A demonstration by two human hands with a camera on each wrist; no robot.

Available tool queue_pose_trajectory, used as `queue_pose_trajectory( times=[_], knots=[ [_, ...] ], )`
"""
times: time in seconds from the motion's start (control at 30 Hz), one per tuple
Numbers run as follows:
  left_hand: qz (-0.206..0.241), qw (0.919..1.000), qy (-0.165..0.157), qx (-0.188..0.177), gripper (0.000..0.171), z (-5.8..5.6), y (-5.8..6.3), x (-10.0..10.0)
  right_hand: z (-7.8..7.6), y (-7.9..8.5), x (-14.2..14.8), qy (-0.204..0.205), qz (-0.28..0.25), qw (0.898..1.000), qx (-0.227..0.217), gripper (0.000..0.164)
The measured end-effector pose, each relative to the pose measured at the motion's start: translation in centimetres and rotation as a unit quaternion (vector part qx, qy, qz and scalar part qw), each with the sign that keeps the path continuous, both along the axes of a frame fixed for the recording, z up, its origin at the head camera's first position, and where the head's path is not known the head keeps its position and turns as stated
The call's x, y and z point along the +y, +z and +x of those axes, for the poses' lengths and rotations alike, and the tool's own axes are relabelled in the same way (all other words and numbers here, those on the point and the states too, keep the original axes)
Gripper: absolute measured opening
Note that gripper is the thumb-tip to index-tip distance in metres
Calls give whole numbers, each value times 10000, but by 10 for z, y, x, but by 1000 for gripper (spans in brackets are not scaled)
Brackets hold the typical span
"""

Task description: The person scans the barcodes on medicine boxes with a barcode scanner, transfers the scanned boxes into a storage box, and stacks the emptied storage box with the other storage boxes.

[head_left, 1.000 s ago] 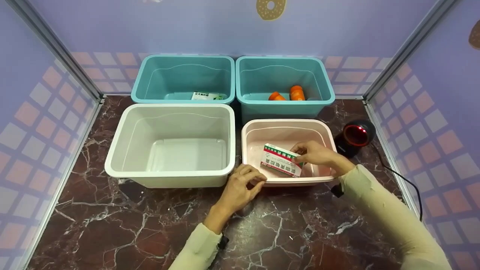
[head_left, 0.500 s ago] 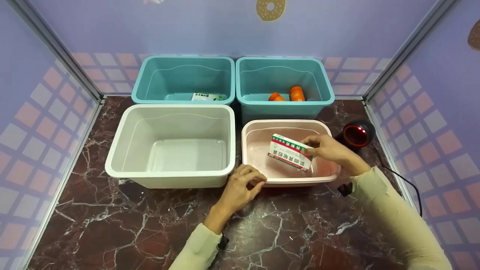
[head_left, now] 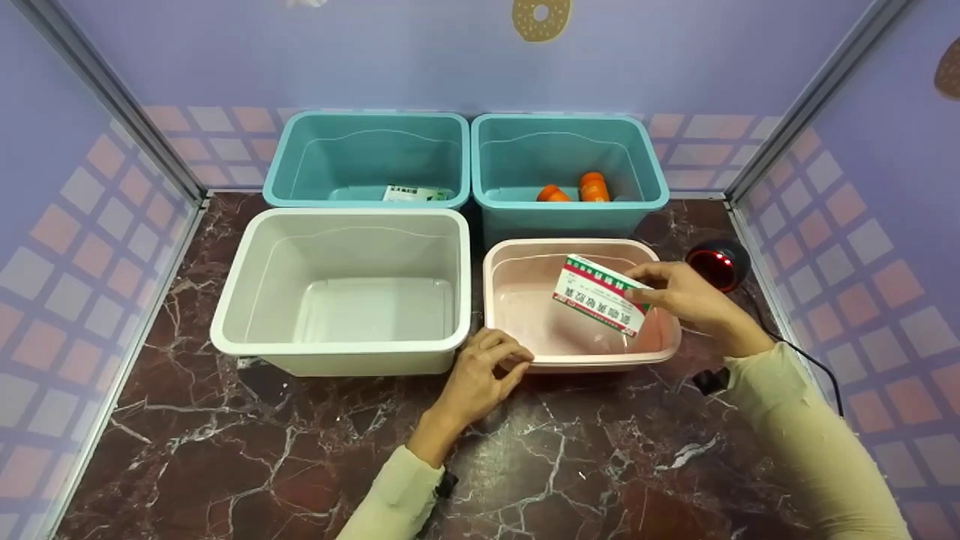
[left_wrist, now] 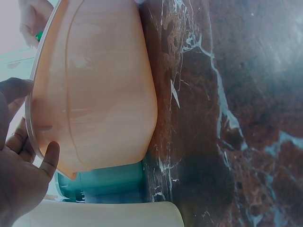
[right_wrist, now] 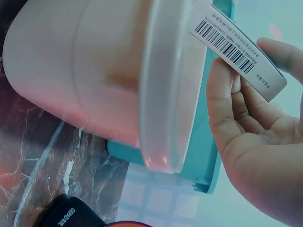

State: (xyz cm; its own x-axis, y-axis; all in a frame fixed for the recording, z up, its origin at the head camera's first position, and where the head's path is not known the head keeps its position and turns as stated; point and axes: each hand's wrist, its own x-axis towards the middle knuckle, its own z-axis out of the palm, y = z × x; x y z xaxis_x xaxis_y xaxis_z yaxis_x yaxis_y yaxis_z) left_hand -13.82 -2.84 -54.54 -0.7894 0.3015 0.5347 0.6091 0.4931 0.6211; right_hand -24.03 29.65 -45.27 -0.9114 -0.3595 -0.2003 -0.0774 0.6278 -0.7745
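My right hand pinches one end of a white medicine box with red and green bands and dark printed characters. The box is tilted above the pink bin. In the right wrist view, the barcode side of the box shows, with thumb and fingers on opposite faces. At the bin's near left corner, my left hand holds the rim. The left wrist view has the fingers of that hand on both sides of the rim, one against the outer wall.
A large white bin stands left of the pink one. Behind are two teal bins: the left one contains a white-green box, the right one orange bottles. A black scanner with red lights and a cable stands at right.
My right hand has lifted the medicine box up from low inside the pink bin and carried it to the right. The left hand stays at the rim.
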Motion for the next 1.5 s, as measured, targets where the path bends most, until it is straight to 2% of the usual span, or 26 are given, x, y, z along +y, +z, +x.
queue_pose_trajectory(
  times=[0.23, 0.47, 0.7, 0.97, 1.2, 1.4, 1.5],
  knots=[
    [-22, 10000, 15, 16, 5, 0, 0, 0, 5, 8, 11, -134, -255, 9995, 98, 37],
    [-13, 10000, 17, -22, 4, 0, 0, 1, 13, 13, 25, -540, -475, 9968, -354, 43],
    [22, 9999, -18, -112, 4, 1, 0, 1, 18, 13, 40, -552, -262, 9981, 9, 42],
    [4, 9999, 15, -167, 5, 1, 0, 1, 20, 9, 55, -665, -389, 9968, 222, 38],
    [-2, 9997, -6, -236, 4, 1, 0, 1, 25, 9, 71, -817, -215, 9963, 170, 43],
    [36, 9997, 9, -224, 5, 1, -1, 1, 31, 9, 83, -1009, -675, 9925, -112, 44],
    [38, 9998, 12, -195, 5, 1, -1, 1, 33, 8, 89, -1107, -740, 9910, -160, 41]
  ],
)
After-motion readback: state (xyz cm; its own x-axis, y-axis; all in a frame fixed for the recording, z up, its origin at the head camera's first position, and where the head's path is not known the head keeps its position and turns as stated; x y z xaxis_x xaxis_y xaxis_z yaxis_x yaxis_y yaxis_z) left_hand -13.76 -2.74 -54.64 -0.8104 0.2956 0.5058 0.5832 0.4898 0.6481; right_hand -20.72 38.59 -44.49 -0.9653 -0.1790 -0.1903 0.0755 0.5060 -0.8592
